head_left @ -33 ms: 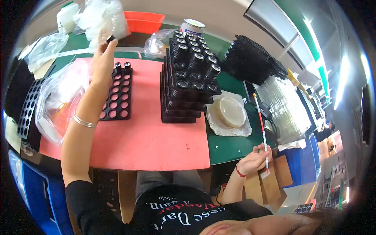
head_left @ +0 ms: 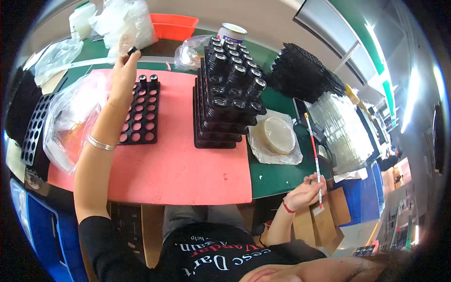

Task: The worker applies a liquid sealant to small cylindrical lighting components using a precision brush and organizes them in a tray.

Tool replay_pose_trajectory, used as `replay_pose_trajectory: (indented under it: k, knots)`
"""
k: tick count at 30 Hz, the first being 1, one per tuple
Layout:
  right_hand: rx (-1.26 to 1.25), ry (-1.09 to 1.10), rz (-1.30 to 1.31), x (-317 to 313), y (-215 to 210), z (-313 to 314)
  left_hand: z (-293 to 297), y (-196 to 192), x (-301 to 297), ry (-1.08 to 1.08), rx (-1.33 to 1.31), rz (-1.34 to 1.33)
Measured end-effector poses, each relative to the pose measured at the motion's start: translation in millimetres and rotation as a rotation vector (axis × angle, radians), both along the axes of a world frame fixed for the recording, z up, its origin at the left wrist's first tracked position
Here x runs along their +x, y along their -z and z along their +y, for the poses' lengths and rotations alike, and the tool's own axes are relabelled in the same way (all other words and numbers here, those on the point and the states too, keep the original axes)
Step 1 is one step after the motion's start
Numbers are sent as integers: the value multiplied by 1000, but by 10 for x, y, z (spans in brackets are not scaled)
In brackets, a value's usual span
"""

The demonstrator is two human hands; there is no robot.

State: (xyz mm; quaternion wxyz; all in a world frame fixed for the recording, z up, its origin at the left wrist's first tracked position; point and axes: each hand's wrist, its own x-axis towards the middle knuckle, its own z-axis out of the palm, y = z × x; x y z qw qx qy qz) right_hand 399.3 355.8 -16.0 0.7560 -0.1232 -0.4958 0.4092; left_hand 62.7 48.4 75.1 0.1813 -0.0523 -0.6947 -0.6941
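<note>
My left hand (head_left: pixel 124 70) reaches over the far left of the table, its fingers closed on a small black cylindrical part (head_left: pixel 132 50). Just below that hand lies a black tray (head_left: pixel 157 109) with rows of round holes; two black cylinders (head_left: pixel 153 79) with shiny tops stand in its far end, and my forearm covers its left side. At the lower right, my right hand (head_left: pixel 303 194) grips a thin red-and-white stick (head_left: pixel 314 145) with an orange upper tip, held nearly upright.
On the pink mat (head_left: pixel 188 174) stands a stack of black trays (head_left: pixel 213 140) topped with several black cylinders (head_left: pixel 235 73). A round translucent dish (head_left: pixel 279 135) sits right of it. Plastic bags (head_left: pixel 70 127), a red bin (head_left: pixel 174 27) and a white can (head_left: pixel 232 33) surround the mat.
My left hand has come very slightly nearer with the black cylindrical part. My right hand and the stick look unmoved.
</note>
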Motion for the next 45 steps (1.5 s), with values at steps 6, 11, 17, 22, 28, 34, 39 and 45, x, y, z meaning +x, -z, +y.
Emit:
replay_pose_trajectory:
  k: [6,11,17,22,28,34,39,45]
  knots:
    - [-37,-9,-18,9,2,0,-452,464,-664,269,-439,-234]
    - [-27,-45,-44,30,17,26,-721,617,-871,357,-750,-11]
    - [-19,-49,-59,21,4,46,-632,602,-721,308,-709,113]
    - [-19,-22,-67,10,-12,22,-767,580,-793,341,-758,74]
    - [-26,-43,-78,7,-22,-14,-877,596,-815,316,-850,82]
    - [-11,-22,-45,11,5,11,-597,18,-310,2,-997,190]
    - [22,-42,-71,21,19,30,230,-551,542,217,-582,497]
    - [48,-99,-64,30,10,42,670,-589,685,257,-679,583]
